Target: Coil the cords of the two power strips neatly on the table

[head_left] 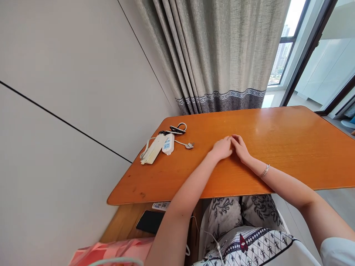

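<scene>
My left hand [222, 148] rests on the orange-brown wooden table [294, 144], its fingers curled in and pointing right. Against its fingertips lies my right hand [240, 149], with fingers bent and held close together. The two hands touch just right of the table's middle, and nothing shows in either of them. Left of my hands, a grey plug [189, 146] on a cord lies on the wood. It runs toward a white power strip [168, 144] with blue socket faces. A longer cream power strip [154, 149] lies beside that one.
A black plug and looped cord [178, 129] lie behind the strips. Below the table's left edge are a black flat object [150, 221] and a pink bag [111, 251]. A grey curtain [222, 51] hangs behind, with the wall [69, 74] at left.
</scene>
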{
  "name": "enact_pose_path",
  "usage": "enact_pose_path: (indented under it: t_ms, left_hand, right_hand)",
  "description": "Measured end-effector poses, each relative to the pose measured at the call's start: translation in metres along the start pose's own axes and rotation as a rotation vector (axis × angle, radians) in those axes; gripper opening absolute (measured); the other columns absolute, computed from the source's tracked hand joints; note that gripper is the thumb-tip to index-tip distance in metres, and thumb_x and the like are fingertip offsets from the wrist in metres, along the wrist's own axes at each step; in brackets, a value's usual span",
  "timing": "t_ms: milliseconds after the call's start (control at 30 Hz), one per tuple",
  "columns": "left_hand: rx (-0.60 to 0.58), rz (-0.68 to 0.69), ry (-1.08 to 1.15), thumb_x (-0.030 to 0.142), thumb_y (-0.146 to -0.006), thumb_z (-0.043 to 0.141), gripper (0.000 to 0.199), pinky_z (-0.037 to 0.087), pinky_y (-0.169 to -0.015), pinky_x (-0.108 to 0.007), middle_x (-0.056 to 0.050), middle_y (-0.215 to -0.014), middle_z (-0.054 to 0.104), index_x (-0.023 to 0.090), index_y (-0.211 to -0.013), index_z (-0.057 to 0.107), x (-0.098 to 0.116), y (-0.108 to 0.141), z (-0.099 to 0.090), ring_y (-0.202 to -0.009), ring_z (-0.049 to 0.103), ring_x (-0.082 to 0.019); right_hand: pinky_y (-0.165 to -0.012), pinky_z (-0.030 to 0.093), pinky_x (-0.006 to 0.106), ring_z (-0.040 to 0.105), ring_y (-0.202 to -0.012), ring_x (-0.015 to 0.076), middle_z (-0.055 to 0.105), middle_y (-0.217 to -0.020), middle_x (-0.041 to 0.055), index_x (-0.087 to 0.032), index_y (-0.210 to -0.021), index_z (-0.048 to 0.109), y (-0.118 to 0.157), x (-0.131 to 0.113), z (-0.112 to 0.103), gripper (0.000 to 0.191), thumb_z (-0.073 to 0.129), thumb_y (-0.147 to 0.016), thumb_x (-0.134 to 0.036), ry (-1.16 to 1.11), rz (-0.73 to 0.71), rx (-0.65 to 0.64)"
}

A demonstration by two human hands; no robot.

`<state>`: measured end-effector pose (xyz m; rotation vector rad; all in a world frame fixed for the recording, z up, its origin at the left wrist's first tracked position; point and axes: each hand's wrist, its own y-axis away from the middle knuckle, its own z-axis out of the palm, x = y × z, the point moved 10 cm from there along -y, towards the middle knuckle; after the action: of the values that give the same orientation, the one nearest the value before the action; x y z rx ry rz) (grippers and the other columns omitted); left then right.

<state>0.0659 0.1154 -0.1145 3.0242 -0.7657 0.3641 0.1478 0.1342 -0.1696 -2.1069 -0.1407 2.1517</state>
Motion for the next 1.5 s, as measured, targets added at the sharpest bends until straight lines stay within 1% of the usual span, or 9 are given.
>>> enact_pose_path:
  t_ms: [67,100,167,267,400,633,833,1267,1500]
  left_hand:
    - [0.057,0.029,0.008,0.018,-0.092,0.053,0.047,0.047,-0.11,-0.046,-0.021,-0.136,0.064,0.011,-0.138,0.054,0.022,-0.006,0.012,-0.125,0.062,-0.032]
    - [0.088,0.041,0.023,0.017,-0.093,0.05,0.044,0.046,-0.11,-0.046,-0.021,-0.134,0.064,0.01,-0.137,0.055,0.029,-0.007,0.017,-0.124,0.062,-0.032]
    - [0.128,0.067,0.089,0.013,-0.094,0.045,0.045,0.048,-0.108,-0.043,-0.019,-0.136,0.063,0.013,-0.138,0.053,0.034,-0.007,0.024,-0.123,0.062,-0.029]
    - [0.148,0.055,0.162,0.015,-0.094,0.046,0.049,0.051,-0.105,-0.041,-0.016,-0.143,0.058,0.018,-0.142,0.048,0.026,-0.004,0.029,-0.124,0.061,-0.028]
    - [0.143,0.005,0.208,0.018,-0.094,0.047,0.048,0.05,-0.105,-0.041,-0.016,-0.138,0.061,0.019,-0.142,0.047,0.013,-0.001,0.027,-0.123,0.062,-0.028]
    - [0.109,-0.012,0.199,0.019,-0.094,0.047,0.045,0.051,-0.102,-0.041,-0.019,-0.136,0.06,0.014,-0.139,0.049,0.013,-0.001,0.029,-0.119,0.063,-0.029]
    - [0.128,-0.009,0.213,0.019,-0.094,0.047,0.043,0.052,-0.102,-0.042,-0.017,-0.132,0.062,0.018,-0.136,0.05,0.013,-0.001,0.029,-0.118,0.064,-0.029]
    - [0.114,-0.016,0.243,0.019,-0.094,0.047,0.041,0.052,-0.103,-0.042,-0.017,-0.134,0.062,0.017,-0.135,0.05,0.012,0.0,0.028,-0.122,0.062,-0.029]
    - [0.113,-0.022,0.239,0.021,-0.094,0.048,0.047,0.054,-0.098,-0.043,-0.018,-0.134,0.061,0.016,-0.141,0.047,0.011,0.001,0.028,-0.118,0.064,-0.03]
  right_hand:
    - [-0.122,0.034,0.044,0.049,-0.137,0.0238,0.058,-0.142,0.0103,-0.024,-0.127,0.058,-0.003,0.001,-0.009,0.045,0.053,-0.09,-0.049,0.06,-0.009,0.07]
    - [-0.123,0.031,0.045,0.047,-0.14,0.0243,0.057,-0.144,0.0103,-0.024,-0.129,0.058,-0.003,0.002,-0.011,0.046,0.053,-0.091,-0.048,0.092,-0.006,0.08]
    - [-0.124,0.029,0.046,0.044,-0.142,0.0253,0.056,-0.146,0.0099,-0.025,-0.132,0.058,-0.003,0.005,-0.01,0.048,0.056,-0.089,-0.047,0.155,0.0,0.064]
    - [-0.125,0.028,0.048,0.042,-0.145,0.0264,0.055,-0.148,0.0089,-0.027,-0.134,0.058,-0.001,0.005,-0.003,0.054,0.064,-0.084,-0.045,0.232,-0.04,-0.004]
    - [-0.125,0.027,0.049,0.041,-0.146,0.0271,0.055,-0.148,0.01,-0.026,-0.134,0.059,0.002,0.0,0.003,0.056,0.066,-0.082,-0.045,0.264,-0.098,-0.047]
    - [-0.124,0.028,0.05,0.043,-0.143,0.0277,0.056,-0.145,0.0116,-0.024,-0.131,0.06,0.003,-0.007,0.005,0.053,0.064,-0.083,-0.045,0.3,-0.078,-0.081]
    - [-0.124,0.029,0.048,0.045,-0.142,0.0267,0.058,-0.143,0.0107,-0.024,-0.128,0.06,0.003,-0.01,0.005,0.049,0.064,-0.083,-0.044,0.31,-0.097,-0.088]
    - [-0.123,0.03,0.048,0.046,-0.141,0.0256,0.059,-0.14,0.0095,-0.025,-0.127,0.061,0.002,-0.01,0.006,0.047,0.066,-0.084,-0.044,0.315,-0.1,-0.098]
    - [-0.123,0.029,0.047,0.044,-0.142,0.0262,0.058,-0.141,0.0096,-0.025,-0.126,0.062,0.003,-0.012,0.005,0.046,0.066,-0.083,-0.043,0.316,-0.107,-0.101]
